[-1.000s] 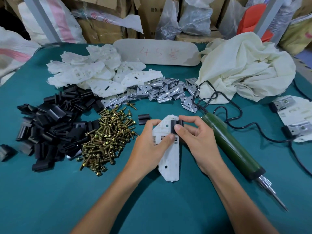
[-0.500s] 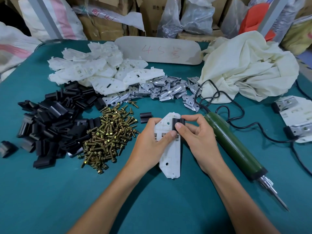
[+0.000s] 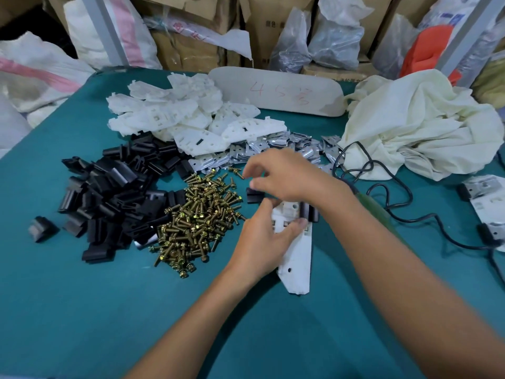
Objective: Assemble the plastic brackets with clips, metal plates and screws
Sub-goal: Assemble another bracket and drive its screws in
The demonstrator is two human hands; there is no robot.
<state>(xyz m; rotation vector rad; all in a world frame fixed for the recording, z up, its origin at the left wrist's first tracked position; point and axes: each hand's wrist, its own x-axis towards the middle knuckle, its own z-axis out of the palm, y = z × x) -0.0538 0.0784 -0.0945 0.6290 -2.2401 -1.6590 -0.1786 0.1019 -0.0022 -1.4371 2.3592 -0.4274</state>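
My left hand [image 3: 262, 239] grips a white plastic bracket [image 3: 297, 258] on the teal table, thumb across its upper part. A black clip [image 3: 308, 212] sits fitted on the bracket's upper right edge. My right hand [image 3: 284, 173] hovers above and left of the bracket, fingers loosely curled and holding nothing, just over a loose black clip [image 3: 254, 195]. A heap of brass screws [image 3: 199, 220] lies left of my hands. Left of that is a pile of black clips [image 3: 114, 195]. White brackets [image 3: 185, 116] and metal plates [image 3: 273, 151] are piled behind.
A green electric screwdriver [image 3: 382, 214] with a black cord [image 3: 426, 217] lies right of the bracket, partly behind my right forearm. A crumpled cream cloth [image 3: 415, 124] sits at the back right. Assembled brackets [image 3: 489, 203] lie at the right edge. Boxes and bags line the back.
My right hand has let go of the black clip on the bracket and moved up and left toward the loose clip. My left hand still holds the bracket.
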